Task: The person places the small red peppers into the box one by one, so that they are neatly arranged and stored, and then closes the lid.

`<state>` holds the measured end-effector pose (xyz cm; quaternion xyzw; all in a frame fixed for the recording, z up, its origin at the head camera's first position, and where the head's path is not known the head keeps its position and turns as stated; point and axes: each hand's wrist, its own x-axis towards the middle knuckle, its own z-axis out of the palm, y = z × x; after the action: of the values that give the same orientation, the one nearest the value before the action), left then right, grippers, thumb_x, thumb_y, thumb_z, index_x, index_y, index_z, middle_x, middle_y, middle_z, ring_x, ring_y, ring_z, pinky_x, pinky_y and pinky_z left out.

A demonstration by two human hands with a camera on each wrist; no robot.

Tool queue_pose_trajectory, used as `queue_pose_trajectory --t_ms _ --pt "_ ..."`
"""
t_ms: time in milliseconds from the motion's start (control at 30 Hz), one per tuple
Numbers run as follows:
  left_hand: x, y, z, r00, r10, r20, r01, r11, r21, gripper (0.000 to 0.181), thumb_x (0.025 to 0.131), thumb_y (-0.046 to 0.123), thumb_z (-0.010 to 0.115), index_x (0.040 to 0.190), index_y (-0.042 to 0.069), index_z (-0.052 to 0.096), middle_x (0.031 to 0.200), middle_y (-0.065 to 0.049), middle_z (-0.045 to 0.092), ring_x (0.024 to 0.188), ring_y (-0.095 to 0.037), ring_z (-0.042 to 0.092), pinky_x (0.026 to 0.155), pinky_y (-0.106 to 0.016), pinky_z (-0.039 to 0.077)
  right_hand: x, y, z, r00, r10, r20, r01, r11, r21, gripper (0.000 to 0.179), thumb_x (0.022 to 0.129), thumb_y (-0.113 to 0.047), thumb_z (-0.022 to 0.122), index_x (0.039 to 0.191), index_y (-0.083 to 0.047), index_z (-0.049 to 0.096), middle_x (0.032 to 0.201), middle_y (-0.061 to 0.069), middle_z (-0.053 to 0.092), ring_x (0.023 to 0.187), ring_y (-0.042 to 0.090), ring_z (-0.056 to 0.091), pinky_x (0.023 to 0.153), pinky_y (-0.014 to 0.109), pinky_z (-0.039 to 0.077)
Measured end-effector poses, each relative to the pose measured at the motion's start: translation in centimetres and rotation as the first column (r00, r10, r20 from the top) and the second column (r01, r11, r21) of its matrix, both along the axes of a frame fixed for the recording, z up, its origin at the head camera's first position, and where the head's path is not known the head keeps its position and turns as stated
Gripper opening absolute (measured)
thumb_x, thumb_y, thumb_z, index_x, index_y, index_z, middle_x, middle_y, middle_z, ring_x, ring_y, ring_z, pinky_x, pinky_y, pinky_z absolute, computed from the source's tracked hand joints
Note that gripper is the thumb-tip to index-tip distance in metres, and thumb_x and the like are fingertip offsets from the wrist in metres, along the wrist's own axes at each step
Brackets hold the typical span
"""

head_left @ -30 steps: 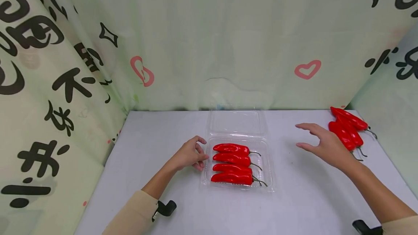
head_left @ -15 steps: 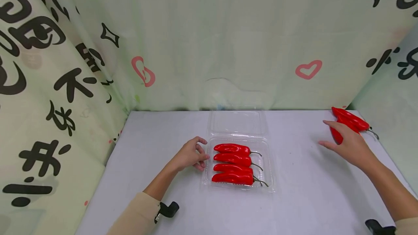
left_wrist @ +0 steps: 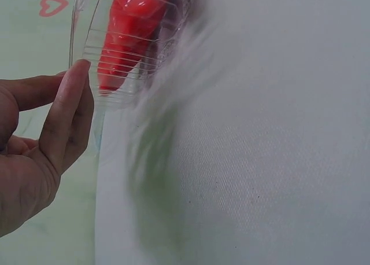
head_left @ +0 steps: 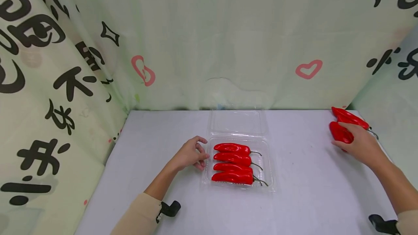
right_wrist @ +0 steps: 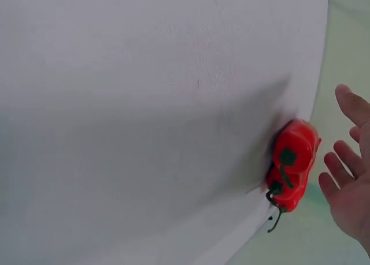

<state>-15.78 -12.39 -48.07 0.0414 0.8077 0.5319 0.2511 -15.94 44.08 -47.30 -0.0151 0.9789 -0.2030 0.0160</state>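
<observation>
On the white table (head_left: 238, 213), far right, a pepper (head_left: 339, 132) is now straddled by the right hand (head_left: 365, 145), pinch unclear. The left hand (head_left: 188, 154) is kept relaxed beside the tray (head_left: 266, 162).

Left grip (left_wrist: 51, 136) near clear ribbed container (left_wrist: 165, 45); red peppers (left_wrist: 120, 33) inside; white tabletop (left_wrist: 283, 132) below, greyish-green blur (left_wrist: 155, 178) on it.

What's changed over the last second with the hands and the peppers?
The right hand moved rightward to the loose red peppers and is now around the nearest pepper; whether it has gripped it is unclear. The left hand stays at the left edge of the clear container, whose four peppers lie as before.
</observation>
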Motion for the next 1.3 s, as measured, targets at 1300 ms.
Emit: queue_pose_trajectory --t_ms 1300 --pt "0.2 0.2 0.2 1.000 0.003 -0.019 -0.003 1.000 -0.017 0.051 0.093 0.007 0.075 0.137 0.004 0.050 0.093 -0.012 0.063 0.057 -0.019 0.068 0.057 -0.031 0.063 -0.8 -0.7 -2.2 0.990 -0.120 0.076 0.116 0.991 0.062 0.097 0.075 -0.016 0.088 0.146 0.018 0.032 0.133 0.048 0.031 0.120 0.065 0.032 0.079 0.074 0.056"
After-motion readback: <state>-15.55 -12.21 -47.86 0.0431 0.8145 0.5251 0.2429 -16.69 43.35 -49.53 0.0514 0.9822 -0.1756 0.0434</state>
